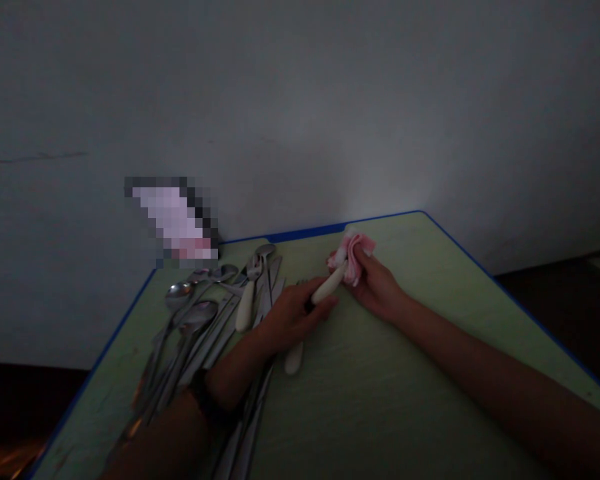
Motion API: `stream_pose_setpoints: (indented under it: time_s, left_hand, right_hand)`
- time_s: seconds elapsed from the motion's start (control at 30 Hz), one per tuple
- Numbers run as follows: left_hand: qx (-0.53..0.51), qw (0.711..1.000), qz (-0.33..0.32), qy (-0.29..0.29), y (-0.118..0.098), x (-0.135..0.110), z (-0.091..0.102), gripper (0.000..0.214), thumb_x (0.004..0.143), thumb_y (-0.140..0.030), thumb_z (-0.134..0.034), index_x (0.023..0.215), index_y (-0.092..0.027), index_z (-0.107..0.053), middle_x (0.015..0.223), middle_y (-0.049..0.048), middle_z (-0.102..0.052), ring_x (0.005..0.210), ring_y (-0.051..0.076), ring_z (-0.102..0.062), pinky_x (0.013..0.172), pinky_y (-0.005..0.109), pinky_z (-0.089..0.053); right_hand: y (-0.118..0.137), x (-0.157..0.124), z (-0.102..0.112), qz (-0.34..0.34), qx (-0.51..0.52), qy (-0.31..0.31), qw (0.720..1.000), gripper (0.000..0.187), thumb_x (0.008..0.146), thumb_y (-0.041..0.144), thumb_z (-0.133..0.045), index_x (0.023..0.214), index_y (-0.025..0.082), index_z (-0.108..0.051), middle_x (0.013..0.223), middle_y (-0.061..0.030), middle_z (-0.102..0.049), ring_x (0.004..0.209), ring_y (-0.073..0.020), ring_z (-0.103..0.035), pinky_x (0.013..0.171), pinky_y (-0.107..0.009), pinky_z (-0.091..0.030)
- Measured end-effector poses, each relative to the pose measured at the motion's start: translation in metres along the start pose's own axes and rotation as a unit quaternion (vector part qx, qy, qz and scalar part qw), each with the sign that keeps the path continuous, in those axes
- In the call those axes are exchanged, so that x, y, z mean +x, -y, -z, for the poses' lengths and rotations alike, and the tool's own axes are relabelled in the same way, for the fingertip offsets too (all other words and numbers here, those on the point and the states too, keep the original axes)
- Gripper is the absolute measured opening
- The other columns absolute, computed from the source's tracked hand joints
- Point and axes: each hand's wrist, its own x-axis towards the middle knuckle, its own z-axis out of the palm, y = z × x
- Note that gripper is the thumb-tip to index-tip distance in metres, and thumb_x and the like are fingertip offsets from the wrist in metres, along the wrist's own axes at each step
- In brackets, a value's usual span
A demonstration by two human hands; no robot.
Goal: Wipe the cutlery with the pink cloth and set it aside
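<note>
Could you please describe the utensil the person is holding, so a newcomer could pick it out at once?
On the green table with the blue edge, look right of the cutlery pile, where two hands meet. The left hand grips a white-handled utensil whose far end sits in the pink-and-white cloth bunched in the right hand. Other white-handled pieces lie loose on the table.

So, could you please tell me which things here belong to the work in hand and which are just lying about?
In hand: white-handled utensil in the left hand; pink cloth round its end, in the right hand.
Lying about: heap of metal spoons; another white-handled piece by the left wrist; green table.
</note>
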Motion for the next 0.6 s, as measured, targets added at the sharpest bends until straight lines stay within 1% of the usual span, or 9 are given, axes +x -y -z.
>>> stream_pose_setpoints:
  time_s: [0.1,0.2,0.27,0.33,0.47,0.6]
  left_hand:
    - [-0.004,1.0,0.009,0.003,0.0003,0.0001,-0.0001,0.025,0.087,-0.036,-0.047,0.09,-0.017,-0.063,0.058,-0.0032,-0.055,0.052,0.012,-0.049,0.052,0.021,-0.035]
    - [-0.007,1.0,0.023,0.013,0.0014,0.0009,0.0016,0.029,0.09,-0.037,-0.042,0.081,-0.017,-0.061,0.058,-0.0029,-0.056,0.053,0.011,-0.05,0.053,0.021,-0.037]
    - [-0.009,0.999,0.035,0.016,0.0023,0.0016,0.0028,0.03,0.09,-0.038,-0.04,0.081,-0.016,-0.059,0.059,-0.0033,-0.057,0.054,0.011,-0.051,0.054,0.021,-0.038]
    - [0.0,0.999,0.039,0.014,0.0032,0.002,0.0034,0.029,0.09,-0.039,-0.04,0.08,-0.016,-0.057,0.059,-0.0041,-0.056,0.053,0.01,-0.05,0.055,0.02,-0.038]
    - [0.022,0.999,0.021,0.019,0.0034,0.0015,0.0022,0.031,0.091,-0.039,-0.041,0.076,-0.016,-0.055,0.059,-0.0042,-0.053,0.054,0.01,-0.05,0.054,0.02,-0.037]
    - [0.044,0.999,0.011,0.02,0.0006,0.0009,0.0,0.026,0.087,-0.038,-0.046,0.086,-0.015,-0.058,0.061,-0.0041,-0.052,0.054,0.01,-0.046,0.051,0.019,-0.035]
  right_hand:
    - [0.0004,0.0008,0.0034,-0.019,-0.02,0.033,0.999,0.022,0.084,0.036,-0.056,0.094,0.017,-0.059,0.087,-0.0041,-0.066,0.083,-0.0149,-0.061,0.078,-0.03,-0.05]
    - [-0.0007,0.0005,0.0064,-0.04,-0.024,0.067,0.997,0.026,0.083,0.038,-0.057,0.094,0.015,-0.059,0.088,-0.0062,-0.066,0.086,-0.0174,-0.061,0.082,-0.033,-0.049]
    - [-0.0017,-0.0002,0.0074,-0.052,-0.02,0.075,0.996,0.025,0.082,0.038,-0.058,0.093,0.015,-0.06,0.089,-0.0067,-0.066,0.087,-0.0178,-0.061,0.085,-0.034,-0.047]
    - [-0.0023,-0.001,0.0077,-0.061,-0.019,0.072,0.995,0.023,0.082,0.036,-0.059,0.092,0.015,-0.06,0.09,-0.0062,-0.066,0.087,-0.0167,-0.06,0.087,-0.033,-0.045]
    - [-0.0025,-0.0025,0.0069,-0.071,-0.025,0.071,0.995,0.022,0.081,0.035,-0.059,0.089,0.015,-0.061,0.087,-0.0057,-0.066,0.083,-0.0158,-0.06,0.084,-0.032,-0.045]
    - [-0.0016,-0.0034,0.0061,-0.08,-0.031,0.071,0.994,0.019,0.081,0.032,-0.06,0.088,0.015,-0.061,0.083,-0.0051,-0.066,0.08,-0.0159,-0.06,0.081,-0.032,-0.046]
